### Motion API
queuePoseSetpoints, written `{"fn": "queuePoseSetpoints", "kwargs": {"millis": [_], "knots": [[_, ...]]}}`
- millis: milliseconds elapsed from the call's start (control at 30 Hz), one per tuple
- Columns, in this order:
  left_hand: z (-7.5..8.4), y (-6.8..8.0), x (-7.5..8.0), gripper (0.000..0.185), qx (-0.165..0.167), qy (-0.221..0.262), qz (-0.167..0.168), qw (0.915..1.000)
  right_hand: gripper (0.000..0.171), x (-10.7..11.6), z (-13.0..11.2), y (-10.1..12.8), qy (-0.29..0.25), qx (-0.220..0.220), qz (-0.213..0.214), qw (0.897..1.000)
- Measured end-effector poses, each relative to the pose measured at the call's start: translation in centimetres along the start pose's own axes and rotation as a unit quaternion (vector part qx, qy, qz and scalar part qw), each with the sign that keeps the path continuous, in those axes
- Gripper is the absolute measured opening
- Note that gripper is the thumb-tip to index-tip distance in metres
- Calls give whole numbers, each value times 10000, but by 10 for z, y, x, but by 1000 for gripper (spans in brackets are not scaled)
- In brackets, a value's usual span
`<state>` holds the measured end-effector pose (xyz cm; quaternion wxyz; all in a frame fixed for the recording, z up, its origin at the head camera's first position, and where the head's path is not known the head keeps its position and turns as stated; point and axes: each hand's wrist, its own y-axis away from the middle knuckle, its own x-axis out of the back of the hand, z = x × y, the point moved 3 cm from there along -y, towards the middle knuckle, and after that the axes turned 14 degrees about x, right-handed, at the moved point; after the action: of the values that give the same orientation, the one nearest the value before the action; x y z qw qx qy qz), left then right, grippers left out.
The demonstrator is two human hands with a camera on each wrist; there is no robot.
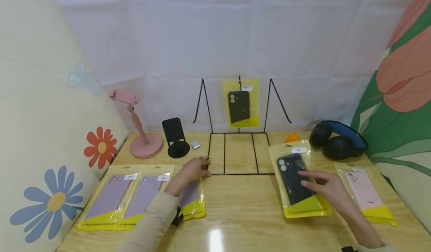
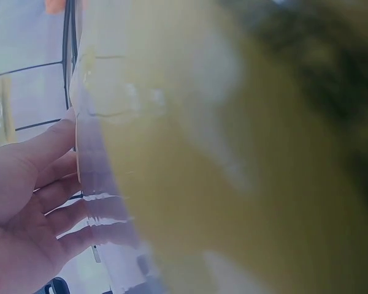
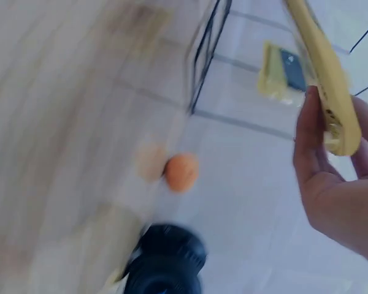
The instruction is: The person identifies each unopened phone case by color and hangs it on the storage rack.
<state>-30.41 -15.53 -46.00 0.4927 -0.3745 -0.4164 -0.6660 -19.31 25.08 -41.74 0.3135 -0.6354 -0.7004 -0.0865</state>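
My right hand [image 1: 321, 184] pinches the side of a yellow-and-clear pouch with a black phone case [image 1: 293, 177] inside, held tilted above the table. The right wrist view shows that pouch [image 3: 325, 73] edge-on between thumb and fingers. My left hand [image 1: 192, 173] reaches over a pouch with a purple phone case [image 1: 189, 194], its fingertips at the front left corner of a black wire rack [image 1: 232, 174]. In the left wrist view a blurred pouch [image 2: 172, 184] covers the fingertips. Another pouch with a black case [image 1: 244, 106] hangs on the rack's middle hook.
Two more purple-case pouches [image 1: 109, 196] lie at left. Behind them stand a pink phone stand [image 1: 146, 145], a black phone stand [image 1: 174, 132] and a small silver block [image 1: 195, 144]. Headphones [image 1: 338, 147], an orange object [image 1: 292, 137] and a pink-case pouch [image 1: 365, 192] are at right.
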Motion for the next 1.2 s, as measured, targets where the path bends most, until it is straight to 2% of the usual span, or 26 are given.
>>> {"fn": "queuePoseSetpoints", "kwargs": {"millis": [167, 333, 533, 667, 900, 1133, 1200], "knots": [[-1, -2, -1, 52, -9, -15, 25, 10000, 31, -19, -26, -8, -367, 654, 348, 9966], [-1, -2, 0, 53, 53, 76, 48, 9999, 26, -39, -50, -19, -817, 1435, 642, 9842], [-1, -2, 0, 53, 45, 77, 88, 9999, 27, -56, -75, -33, -1152, 1844, 842, 9724], [-1, -2, 0, 53, 55, 132, 59, 9999, 29, -61, -89, -41, -1311, 1958, 936, 9673], [-1, -2, 1, 53, 66, 174, 91, 9998, 28, -66, -108, -57, -1284, 2071, 837, 9662], [-1, 0, 0, 52, 3, 230, 95, 9997, 28, -65, -129, -62, -1136, 1617, 787, 9771], [0, 0, 0, 52, 10, 252, 80, 9997, 28, -68, -123, -67, -1268, 1430, 781, 9785]]}}
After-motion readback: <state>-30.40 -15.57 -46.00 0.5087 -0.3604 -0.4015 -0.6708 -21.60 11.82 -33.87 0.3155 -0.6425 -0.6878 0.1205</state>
